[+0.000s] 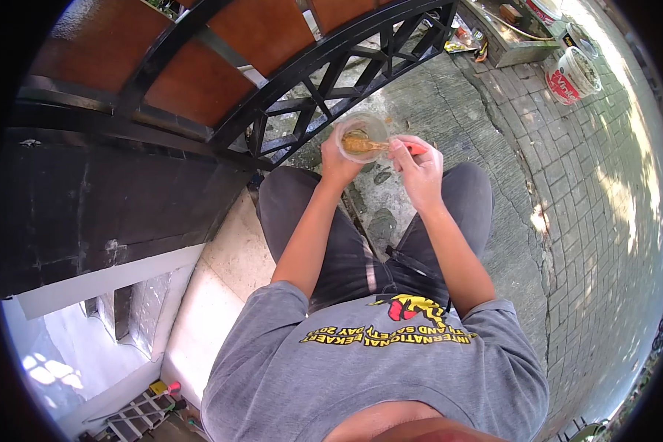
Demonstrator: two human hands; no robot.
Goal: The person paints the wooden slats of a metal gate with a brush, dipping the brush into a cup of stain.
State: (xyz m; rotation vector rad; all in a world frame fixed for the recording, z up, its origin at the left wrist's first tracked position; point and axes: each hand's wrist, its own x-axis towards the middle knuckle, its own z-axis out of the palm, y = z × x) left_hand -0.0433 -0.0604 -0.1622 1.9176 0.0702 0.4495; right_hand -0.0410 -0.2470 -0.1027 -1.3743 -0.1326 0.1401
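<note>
Grey brick paving (582,184) fills the right of the frame, curving with the lens, and a strip of rough concrete (449,99) runs beside it through the upper middle. A gate (199,85) with a black frame, brown-orange panels and a lattice edge takes up the upper left. The person sits or squats at the bottom centre in a grey T-shirt (376,376) with yellow lettering, knees spread in dark trousers (309,221). At the upper right, a white bucket (567,79) with a red label stands on the paving, near a low concrete box (519,51). Just above centre, between and beyond the knees, the left hand (337,163) is wrapped round the side of a clear plastic container (370,124), its open mouth facing the camera. The right hand (420,166), at the container's right, pinches a tool with an orange-red handle (418,149) between thumb and fingers, its coated end reaching into the container. Inside lies a yellow-brown paste (356,141); that end is too smeared to tell whether it is a brush or a spatula.
</note>
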